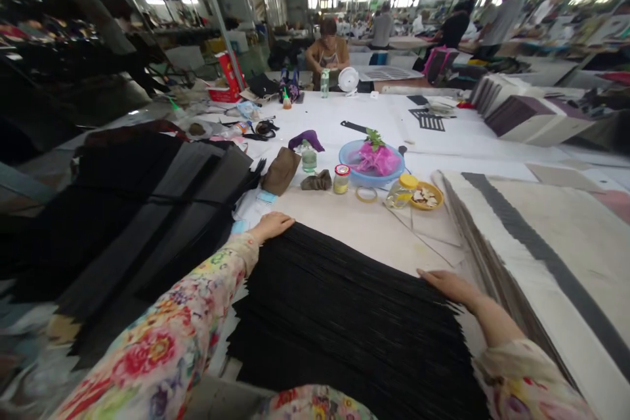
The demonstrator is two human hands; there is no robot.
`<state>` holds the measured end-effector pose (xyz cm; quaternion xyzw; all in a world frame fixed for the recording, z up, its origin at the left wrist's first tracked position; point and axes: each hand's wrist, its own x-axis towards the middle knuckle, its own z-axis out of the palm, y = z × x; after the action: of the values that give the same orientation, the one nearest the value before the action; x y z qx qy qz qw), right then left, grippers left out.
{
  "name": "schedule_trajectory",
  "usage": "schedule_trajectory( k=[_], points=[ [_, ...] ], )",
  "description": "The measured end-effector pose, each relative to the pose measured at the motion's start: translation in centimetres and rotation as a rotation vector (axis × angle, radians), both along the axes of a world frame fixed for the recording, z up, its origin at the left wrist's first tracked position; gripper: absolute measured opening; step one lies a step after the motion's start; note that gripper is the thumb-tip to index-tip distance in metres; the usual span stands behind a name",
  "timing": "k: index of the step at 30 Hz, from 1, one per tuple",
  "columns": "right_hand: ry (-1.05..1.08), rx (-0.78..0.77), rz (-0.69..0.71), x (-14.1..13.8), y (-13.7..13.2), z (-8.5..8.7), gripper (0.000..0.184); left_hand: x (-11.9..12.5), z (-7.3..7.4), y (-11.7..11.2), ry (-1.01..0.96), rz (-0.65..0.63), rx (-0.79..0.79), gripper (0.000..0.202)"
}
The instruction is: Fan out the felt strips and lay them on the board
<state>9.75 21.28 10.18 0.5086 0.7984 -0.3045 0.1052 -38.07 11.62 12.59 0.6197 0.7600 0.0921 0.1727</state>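
Note:
A thick fanned stack of black sheets (344, 321) lies on the white worktable (359, 223) right in front of me. My left hand (273, 224) rests on the stack's far left corner, fingers curled over its edge. My right hand (450, 284) lies on the far right edge, fingers stretched along it. Both arms wear floral sleeves.
More black sheets (147, 210) are piled to the left. A tall stack of pale boards with a dark stripe (546, 256) sits on the right. Beyond my hands stand a blue bowl with pink plastic (371, 164), jars (340, 179), a yellow dish (427, 197) and a bottle (308, 157). A seated person (327, 52) works at the far end.

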Motion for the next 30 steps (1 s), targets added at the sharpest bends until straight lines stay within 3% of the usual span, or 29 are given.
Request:
schedule_trajectory(
  k=[2,4,7,9,13,16,20,23,26,30],
  points=[
    [0.222,-0.076,-0.267,4.8,-0.2,-1.3,0.048,-2.2,-0.3,-0.1,-0.07,0.032,-0.001,0.046],
    [0.499,-0.18,-0.498,7.8,-0.8,-2.6,0.049,-3.1,-0.7,0.1,-0.115,0.053,-0.005,0.054],
    [0.777,-0.252,-0.733,7.9,-2.3,-4.1,0.055,-2.5,-1.5,0.8,-0.272,0.183,0.071,0.062],
    [0.828,-0.271,-0.765,5.8,-3.1,-4.4,0.056,-1.7,-2.2,1.3,-0.388,0.262,0.123,0.061],
    [0.788,-0.367,-0.709,2.4,-3.4,-4.4,0.046,-1.1,-3.1,1.4,-0.4,0.254,0.076,0.052],
    [0.684,-0.26,-0.574,2.9,-2.6,-4.0,0.044,-1.7,-3.1,0.6,-0.334,0.259,0.044,0.043],
    [0.325,-0.116,-0.334,3.4,-1.1,-2.1,0.045,-0.9,-1.8,0.4,-0.209,0.249,0.12,0.03],
    [0.192,-0.015,-0.168,0.6,-0.8,0.0,0.05,3.0,-0.5,0.7,-0.047,0.058,0.221,0.03],
    [0.26,0.057,0.004,-3.9,-1.5,1.3,0.051,8.4,0.3,0.1,0.04,-0.186,0.238,0.033],
    [0.318,0.08,0.103,-8.9,-2.5,1.5,0.049,13.8,-0.1,-2.5,0.073,-0.278,0.22,0.037]
  ],
)
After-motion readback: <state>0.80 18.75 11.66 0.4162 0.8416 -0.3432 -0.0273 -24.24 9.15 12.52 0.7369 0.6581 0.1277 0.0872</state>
